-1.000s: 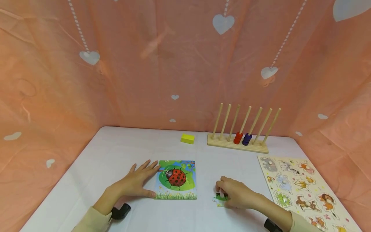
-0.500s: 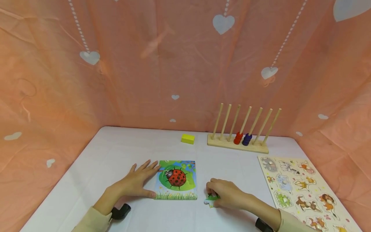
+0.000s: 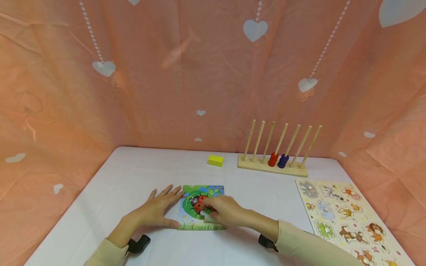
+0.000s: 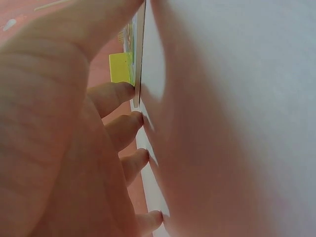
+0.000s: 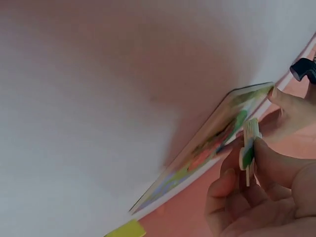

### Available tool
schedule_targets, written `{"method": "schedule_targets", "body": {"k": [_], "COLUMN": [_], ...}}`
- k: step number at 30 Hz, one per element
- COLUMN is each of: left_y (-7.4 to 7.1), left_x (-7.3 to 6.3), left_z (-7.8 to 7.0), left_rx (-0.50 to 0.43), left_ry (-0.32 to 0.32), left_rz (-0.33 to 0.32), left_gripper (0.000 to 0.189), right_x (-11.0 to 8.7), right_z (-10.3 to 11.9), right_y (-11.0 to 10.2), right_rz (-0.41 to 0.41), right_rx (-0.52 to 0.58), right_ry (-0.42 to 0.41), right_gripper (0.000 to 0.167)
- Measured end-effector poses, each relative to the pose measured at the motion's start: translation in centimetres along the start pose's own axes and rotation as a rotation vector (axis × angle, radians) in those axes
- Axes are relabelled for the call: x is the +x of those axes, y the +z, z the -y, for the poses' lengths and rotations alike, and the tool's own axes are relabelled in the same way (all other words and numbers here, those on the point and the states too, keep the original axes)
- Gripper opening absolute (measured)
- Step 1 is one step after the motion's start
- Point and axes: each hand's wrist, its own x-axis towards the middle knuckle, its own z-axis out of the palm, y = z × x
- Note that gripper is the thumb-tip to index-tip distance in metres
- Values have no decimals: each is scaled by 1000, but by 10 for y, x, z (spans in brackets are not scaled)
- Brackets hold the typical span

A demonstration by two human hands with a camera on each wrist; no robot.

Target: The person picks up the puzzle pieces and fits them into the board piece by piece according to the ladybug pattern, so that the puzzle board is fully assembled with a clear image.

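A square ladybug puzzle point(image 3: 191, 225) lies flat on the white table. My left hand point(image 3: 154, 211) rests at its left side with fingers spread, thumb tip at the lower left corner and fingertips by the upper left edge. Over the puzzle's lower right part is my right hand point(image 3: 227, 211), pinching a puzzle piece point(image 5: 249, 148) between thumb and fingers. The right wrist view shows that piece nearly edge-on, with a green patch and pale wooden edges, tilted above the picture. My right hand covers part of the ladybug in the head view.
A yellow block point(image 3: 215, 160) sits behind the puzzle. At the back right stands a wooden peg rack point(image 3: 273, 168) with red beads point(image 3: 273, 159) and purple beads point(image 3: 283, 161) on two rods. An animal knob-puzzle board point(image 3: 349, 221) lies along the right side.
My right hand has carried the puzzle piece left from the bare table, lifting it over the lower right of the ladybug puzzle. My left hand has stayed where it was.
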Motion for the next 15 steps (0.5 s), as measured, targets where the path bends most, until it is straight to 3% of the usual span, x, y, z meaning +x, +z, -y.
{"method": "schedule_targets", "body": {"k": [7,15], "left_y": [-1,0], "left_x": [0,0], "left_z": [-2,0], "left_rx": [1,5], "left_ry": [5,-4], "left_rz": [1,-2], "left_gripper": [102,103], "right_x": [19,17], "right_z": [6,9], "right_y": [14,15], "right_rz": [-19,-59], "right_rx": [-29,-90], "right_ry": [-37,-89], "right_gripper": [24,23]}}
